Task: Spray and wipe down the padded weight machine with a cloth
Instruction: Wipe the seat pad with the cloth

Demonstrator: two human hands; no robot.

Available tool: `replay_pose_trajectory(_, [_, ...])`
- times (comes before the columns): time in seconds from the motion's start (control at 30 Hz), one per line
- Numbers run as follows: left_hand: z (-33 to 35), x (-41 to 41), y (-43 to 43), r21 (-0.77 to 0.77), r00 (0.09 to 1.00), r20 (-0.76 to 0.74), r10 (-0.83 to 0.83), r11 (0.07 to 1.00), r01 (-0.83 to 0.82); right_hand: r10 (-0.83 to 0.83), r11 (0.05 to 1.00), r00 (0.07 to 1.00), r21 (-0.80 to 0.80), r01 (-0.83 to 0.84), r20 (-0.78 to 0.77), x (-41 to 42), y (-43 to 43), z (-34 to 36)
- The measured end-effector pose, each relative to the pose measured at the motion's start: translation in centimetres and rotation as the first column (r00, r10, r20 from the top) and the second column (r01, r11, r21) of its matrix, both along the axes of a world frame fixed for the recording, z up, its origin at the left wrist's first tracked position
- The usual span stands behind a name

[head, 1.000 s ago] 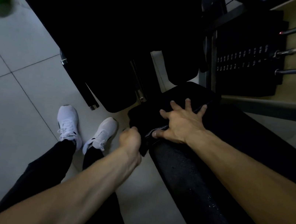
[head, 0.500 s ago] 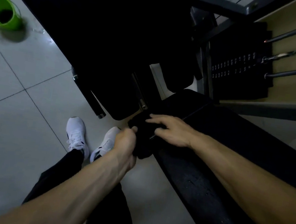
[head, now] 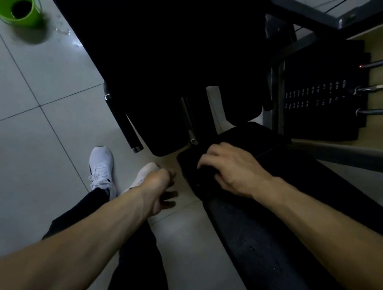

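Our right hand (head: pixel 230 169) curls on the cloth (head: pixel 191 163) at the end of the pad (head: pixel 268 257), left hand (head: pixel 161 189) loose and empty beside it, so we should flatten the cloth and wipe in long strokes.

Two hands (head: pixel 160 190) (head: pixel 229 171), one dark cloth (head: pixel 191 163), one green bucket (head: pixel 14 2), two white shoes (head: pixel 101 170) (head: pixel 144 173)

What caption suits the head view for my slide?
Right hand grips a dark cloth on the black padded bench; left hand hangs beside it; green bucket on the floor.
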State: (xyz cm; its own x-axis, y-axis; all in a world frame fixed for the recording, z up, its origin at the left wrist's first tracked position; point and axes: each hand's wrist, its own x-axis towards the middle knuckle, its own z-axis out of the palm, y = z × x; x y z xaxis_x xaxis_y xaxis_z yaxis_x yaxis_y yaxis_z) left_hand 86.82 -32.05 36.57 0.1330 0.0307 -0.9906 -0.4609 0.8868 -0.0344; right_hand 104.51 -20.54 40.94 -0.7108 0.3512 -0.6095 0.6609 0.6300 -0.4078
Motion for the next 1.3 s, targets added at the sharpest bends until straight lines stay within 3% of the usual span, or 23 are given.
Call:
replay_pose_trajectory(0.13, [0.8, 2.1, 1.0, -0.043, 0.991, 0.119, 0.064, 0.997, -0.06, 0.179, 0.979, 0.982, -0.109, -0.172, 0.058, -0.6, -3.2, -0.4])
replay_pose_trajectory(0.43, [0.5, 3.6, 1.9, -0.052, 0.999, 0.027, 0.019, 0.999, -0.018, 0.082, 0.997, 0.985, -0.025, -0.079, 0.152, 4.0, 1.1, 0.3])
replay_pose_trajectory(0.53, [0.4, 3.6, 1.7, -0.046, 0.998, 0.056, 0.002, 0.999, 0.001, 0.043, 0.999, 0.992, -0.008, -0.042, 0.117, 2.0, -0.9, -0.1])
replay_pose_trajectory(0.67, [0.1, 3.5, 2.3, -0.037, 0.997, 0.072, 0.0, 0.999, 0.002, 0.111, 0.992, 0.991, -0.074, -0.105, 0.073, -0.4, -3.7, -0.6])
replay_pose_trajectory(0.93, [-0.1, 4.1, 2.8, -0.047, 0.996, 0.027, -0.085, 0.995, 0.086, -0.05, 0.99, 0.973, 0.138, 0.019, 0.227, 6.6, 4.9, 0.9])
replay_pose_trajectory(1.0, [-0.1, 4.6, 3.2, 0.009, 0.988, -0.078, -0.135, 0.991, 0.137, -0.034, 0.996, 0.986, 0.089, 0.02, 0.162, 4.6, 2.7, 0.6])
replay_pose_trajectory(1.1, [-0.5, 5.4, 4.4, 0.2, 0.945, -0.277, -0.174, 0.951, 0.234, 0.048, 0.999, 0.994, 0.003, -0.049, 0.096, 1.8, -1.6, -0.1])
replay_pose_trajectory(1.2, [-0.7, 6.2, 6.0, 0.351, 0.925, -0.26, -0.278, 0.865, 0.359, 0.005, 0.999, 0.993, 0.048, -0.011, 0.12, 3.7, 0.7, 0.1])
replay_pose_trajectory(1.3, [-1.1, 7.1, 6.4, 0.366, 0.802, -0.317, -0.507, 0.714, 0.596, -0.088, 0.991, 0.981, 0.111, 0.07, 0.172, 8.0, 4.7, 0.5])
